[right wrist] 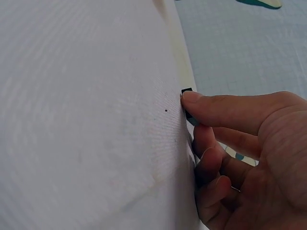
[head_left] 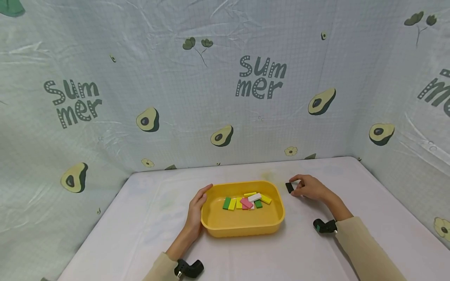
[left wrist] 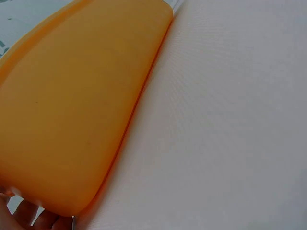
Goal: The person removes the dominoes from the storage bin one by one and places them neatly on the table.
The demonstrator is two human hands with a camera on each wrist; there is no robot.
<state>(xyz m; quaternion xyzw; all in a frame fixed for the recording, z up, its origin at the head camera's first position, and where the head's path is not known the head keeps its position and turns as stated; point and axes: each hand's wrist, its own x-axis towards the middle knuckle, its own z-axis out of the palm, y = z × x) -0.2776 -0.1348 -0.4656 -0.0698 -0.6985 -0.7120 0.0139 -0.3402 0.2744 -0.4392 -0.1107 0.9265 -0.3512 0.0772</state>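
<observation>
A yellow plastic tray (head_left: pixel 242 230) stands on the table with several small coloured blocks (head_left: pixel 254 198) inside: green, yellow, pink and white. Along the tray's left wall lies my left hand (head_left: pixel 195 210), its fingers fairly straight against the outside; in the left wrist view only some fingers (left wrist: pixel 45 219) show by the tray's end. To the right of the tray, my right hand (head_left: pixel 311 188) pinches a small flat black block (head_left: pixel 289 187) by its ends, between thumb and index finger. The right wrist view shows the black block (right wrist: pixel 188 115) at the tabletop, partly hidden by the thumb.
A white cloth covers the table (head_left: pixel 140 218). Behind it and at the sides hangs a pale curtain (head_left: pixel 183 97) printed with avocados and lettering. Each wrist carries a black camera mount, one left (head_left: pixel 190 269) and one right (head_left: pixel 324 226).
</observation>
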